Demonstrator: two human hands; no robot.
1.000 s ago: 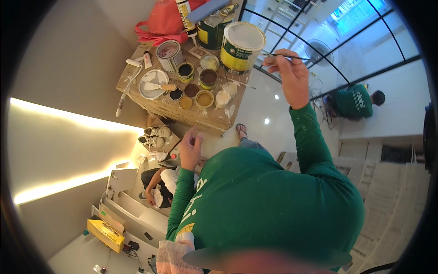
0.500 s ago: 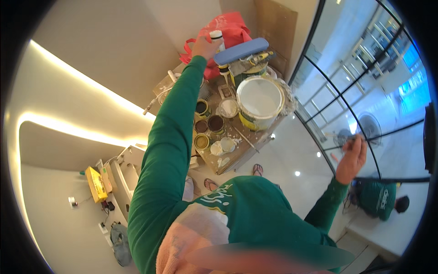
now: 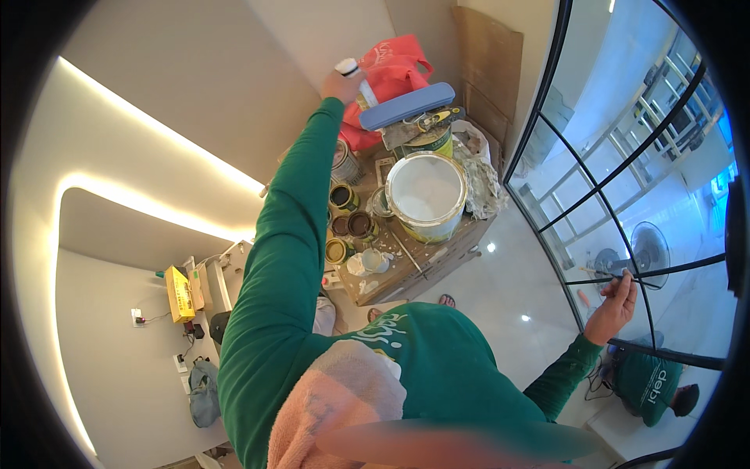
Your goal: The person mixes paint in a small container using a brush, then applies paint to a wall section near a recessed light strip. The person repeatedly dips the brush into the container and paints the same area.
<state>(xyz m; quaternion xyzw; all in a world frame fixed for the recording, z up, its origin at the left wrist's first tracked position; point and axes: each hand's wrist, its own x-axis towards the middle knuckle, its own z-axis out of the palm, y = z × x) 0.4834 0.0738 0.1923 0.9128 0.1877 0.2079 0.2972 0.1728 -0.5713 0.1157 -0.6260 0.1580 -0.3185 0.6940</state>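
My left hand (image 3: 341, 86), at the end of an outstretched arm, is wrapped round a white bottle (image 3: 348, 67) with a black band, tilted beside a red bag (image 3: 394, 72). In front of it a blue oblong case (image 3: 408, 106) lies with a putty knife (image 3: 439, 119) on top of a can. Out to the right, my right hand (image 3: 612, 313) is closed in a pinch near the black-framed glass; whatever small dark thing it may hold is too small to name. A large bucket of white paint (image 3: 426, 187) stands on the cardboard-topped surface between my hands.
Several small open paint cans (image 3: 361, 225) and a thin stick (image 3: 409, 254) sit on the cardboard (image 3: 391, 291). Black-barred glass (image 3: 598, 187) borders the right side. Behind it are a fan (image 3: 648, 254) and a person in green (image 3: 650, 384). A yellow box (image 3: 180, 295) is at left.
My left hand has shifted slightly left, and the white bottle in it is now tilted. My right hand stays raised in a pinch, lower in the picture. The view has turned a little.
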